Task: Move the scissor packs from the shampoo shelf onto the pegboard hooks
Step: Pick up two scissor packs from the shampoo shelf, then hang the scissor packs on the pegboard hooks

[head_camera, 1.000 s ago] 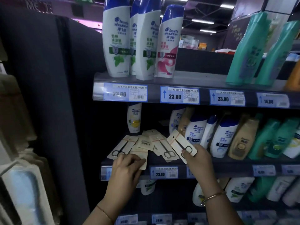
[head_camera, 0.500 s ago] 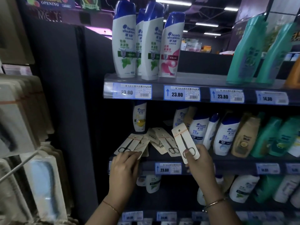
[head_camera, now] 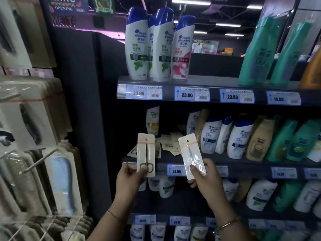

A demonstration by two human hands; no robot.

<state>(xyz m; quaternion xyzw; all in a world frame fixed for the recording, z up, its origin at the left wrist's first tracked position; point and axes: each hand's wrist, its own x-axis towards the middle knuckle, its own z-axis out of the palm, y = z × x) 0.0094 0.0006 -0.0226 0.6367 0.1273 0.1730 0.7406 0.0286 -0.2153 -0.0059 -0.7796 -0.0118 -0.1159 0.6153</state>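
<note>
My left hand point(head_camera: 128, 178) grips the lower end of a cream scissor pack point(head_camera: 145, 153), held upright in front of the middle shampoo shelf point(head_camera: 243, 164). My right hand point(head_camera: 205, 180) holds a second scissor pack point(head_camera: 192, 155), tilted left, with its hang hole at the top. Several more scissor packs point(head_camera: 169, 143) lie flat on the shelf behind them, beside the shampoo bottles point(head_camera: 208, 136). At the far left, bare pegboard hooks point(head_camera: 38, 162) stick out among hanging blister packs.
Tall shampoo bottles point(head_camera: 156, 46) stand on the top shelf, and green bottles point(head_camera: 260, 51) stand further right. A dark divider panel point(head_camera: 92, 110) separates the shelves from the pegboard. Hanging blister packs point(head_camera: 60, 180) crowd the left side. More bottles fill the lower shelves.
Both hands have lifted off the shelf, each now holding one scissor pack upright in front of it. The view has shifted right and the pegboard shows more at the left.
</note>
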